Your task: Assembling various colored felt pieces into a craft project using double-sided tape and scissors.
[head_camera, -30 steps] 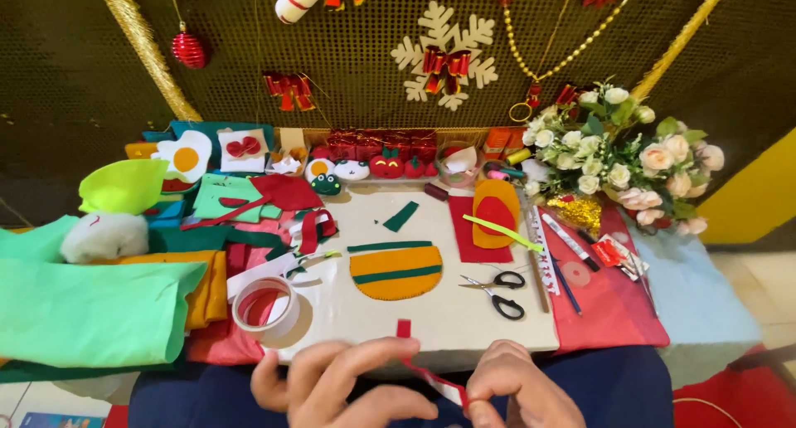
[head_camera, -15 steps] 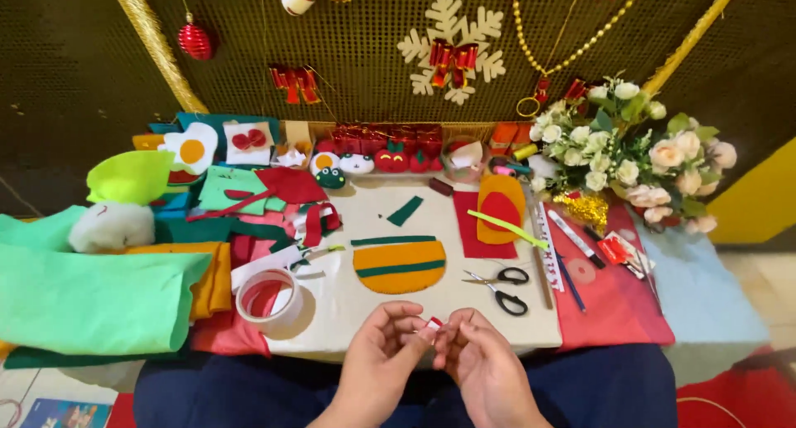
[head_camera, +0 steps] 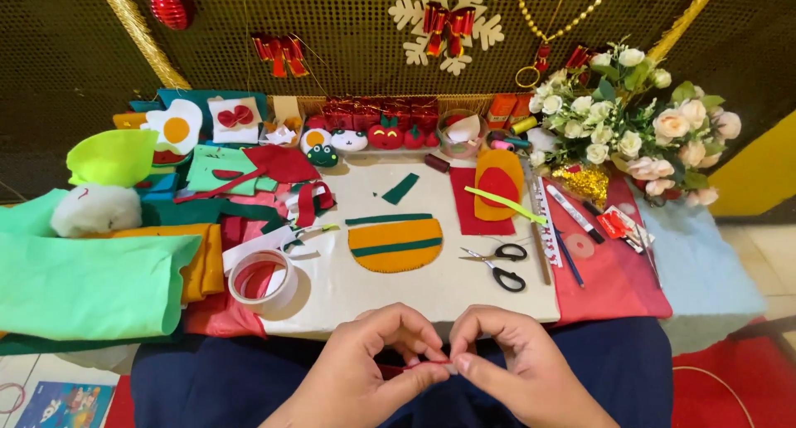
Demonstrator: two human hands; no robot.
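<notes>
My left hand (head_camera: pixel 373 366) and my right hand (head_camera: pixel 506 362) meet fingertip to fingertip over my lap, below the table's front edge. Between the pinched fingers runs a thin red strip of felt (head_camera: pixel 414 365), mostly hidden by the fingers. Both hands grip it. Just beyond the hands, on the white work sheet (head_camera: pixel 348 287), lies an orange half-round felt piece with green stripes (head_camera: pixel 395 244). Black-handled scissors (head_camera: pixel 497 264) rest to its right.
A tape roll (head_camera: pixel 262 280) sits left of the hands. Green felt sheets (head_camera: pixel 87 283) and orange felt pile up at the left. A red felt sheet (head_camera: pixel 618 274) with pens lies right, by a bouquet (head_camera: pixel 634 129). Small felt toys (head_camera: pixel 385 136) line the back.
My hands rose a little and closed together, from spread over a longer red strip to pinching it between the fingertips. The view shifted slightly downward.
</notes>
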